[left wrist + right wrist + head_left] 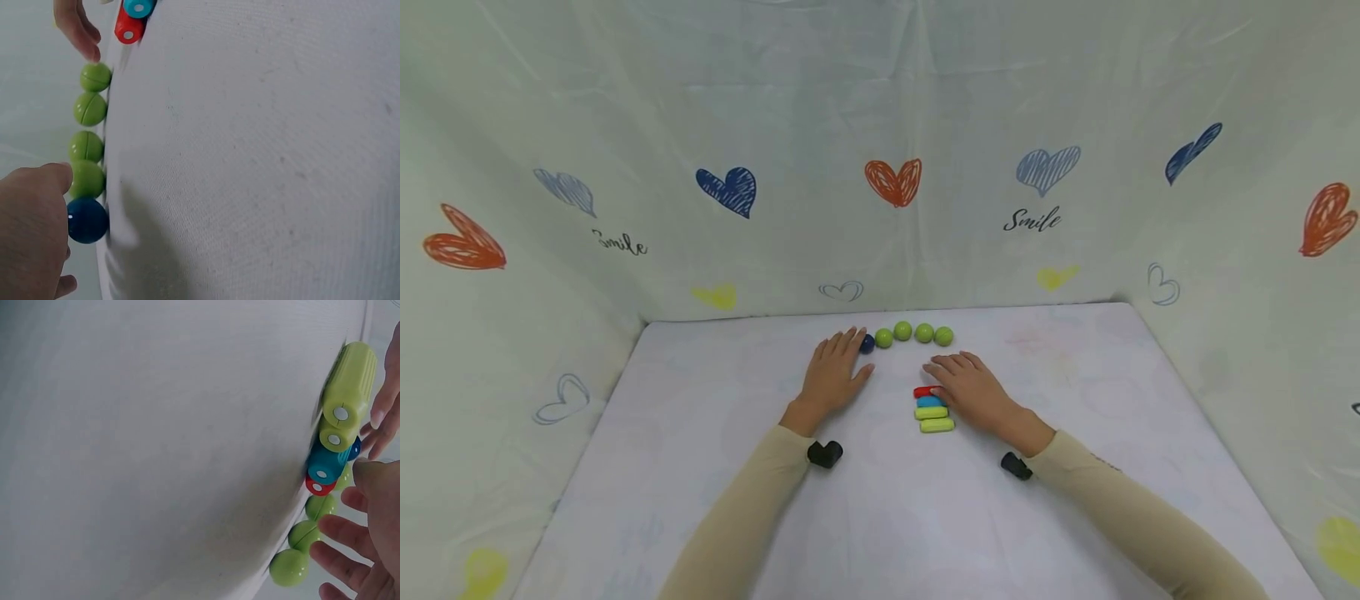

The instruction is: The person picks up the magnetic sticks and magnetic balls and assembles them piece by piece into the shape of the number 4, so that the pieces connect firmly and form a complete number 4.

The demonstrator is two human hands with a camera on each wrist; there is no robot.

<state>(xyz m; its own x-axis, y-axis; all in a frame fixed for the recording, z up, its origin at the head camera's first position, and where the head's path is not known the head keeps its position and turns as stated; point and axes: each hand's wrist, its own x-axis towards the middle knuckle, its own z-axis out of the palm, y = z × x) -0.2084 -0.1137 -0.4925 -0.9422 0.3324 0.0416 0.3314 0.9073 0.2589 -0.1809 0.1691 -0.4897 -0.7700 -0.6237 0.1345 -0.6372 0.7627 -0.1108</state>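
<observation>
My left hand (833, 375) lies with fingers stretched forward, its fingertips right beside a dark blue ball (867, 344). That ball heads a slightly curved row of several shiny green balls (903, 331) near the back of the table. Closer in, small plastic cylinders form a stack of rows: a red cylinder (924, 392), a blue cylinder (929, 402) and two yellow-green cylinders (937, 426). My right hand (973, 396) hovers spread at their right, thumb by the blue one, and its fingers partly cover the red one. White round ends show on the cylinders (340, 414) in the right wrist view.
A white cloth covers the table (865, 517). White curtains (805, 108) printed with hearts and the word Smile hang behind it and along both sides. Each wrist carries a small black camera mount (825, 454).
</observation>
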